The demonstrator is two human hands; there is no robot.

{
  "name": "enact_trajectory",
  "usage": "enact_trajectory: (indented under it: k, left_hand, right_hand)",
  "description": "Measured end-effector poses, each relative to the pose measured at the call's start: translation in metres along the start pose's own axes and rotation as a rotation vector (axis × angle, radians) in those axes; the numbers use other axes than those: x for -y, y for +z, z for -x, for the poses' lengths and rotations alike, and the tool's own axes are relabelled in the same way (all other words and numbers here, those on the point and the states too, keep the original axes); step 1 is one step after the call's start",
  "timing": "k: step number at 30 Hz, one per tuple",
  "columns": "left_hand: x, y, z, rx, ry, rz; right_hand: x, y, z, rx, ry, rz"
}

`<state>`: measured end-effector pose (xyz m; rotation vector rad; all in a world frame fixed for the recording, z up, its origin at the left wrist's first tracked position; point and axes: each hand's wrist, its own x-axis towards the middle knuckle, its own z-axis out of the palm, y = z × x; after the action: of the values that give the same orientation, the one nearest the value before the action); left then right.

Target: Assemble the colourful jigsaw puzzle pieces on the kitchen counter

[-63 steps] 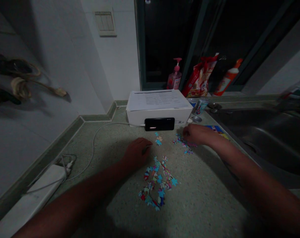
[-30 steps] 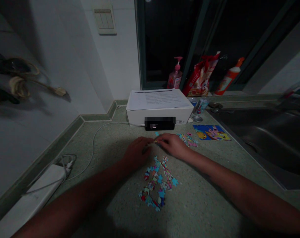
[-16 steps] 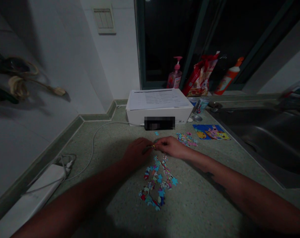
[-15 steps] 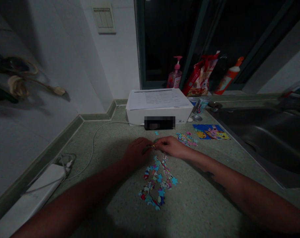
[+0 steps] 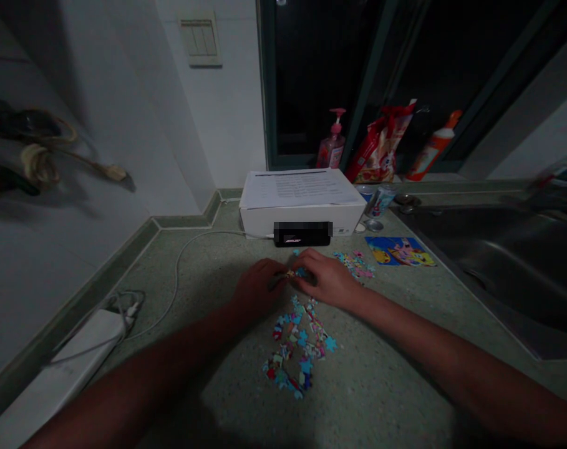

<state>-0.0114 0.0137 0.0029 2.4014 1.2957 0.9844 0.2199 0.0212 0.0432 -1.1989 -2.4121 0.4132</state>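
Head view: the left hand [image 5: 257, 288] and the right hand [image 5: 325, 279] are almost closed, and they hold small puzzle pieces [image 5: 293, 272] together between them. A bigger heap of puzzle pieces [image 5: 295, 343] lies at 6 o'clock on the bench [image 5: 381, 386]; a smaller group [image 5: 355, 264] and a picture card [image 5: 399, 251] lie at 3 o'clock.

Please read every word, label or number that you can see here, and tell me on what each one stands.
No text is clearly readable.
Printed sheet on the white box: lines too small to read.
Black device: small bright marks, too blurred.
Pump bottle, can, red bag, orange-capped bottle: labels too blurred.
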Motion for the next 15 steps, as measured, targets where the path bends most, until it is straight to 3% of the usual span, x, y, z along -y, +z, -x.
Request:
enact_trajectory:
  k: [5,10,15]
  left_hand:
    - [0.000,0.000,0.000,-0.010,-0.010,0.022]
    - [0.003,0.003,0.000,0.003,0.012,0.015]
    - [0.006,0.004,0.001,-0.020,0.059,0.021]
  right_hand:
    - [-0.014,-0.033,-0.007,0.086,0.075,0.158]
    - [-0.051,-0.079,-0.009,0.237,0.311,0.335]
    - [-0.076,-0.090,-0.004,0.309,0.489,0.443]
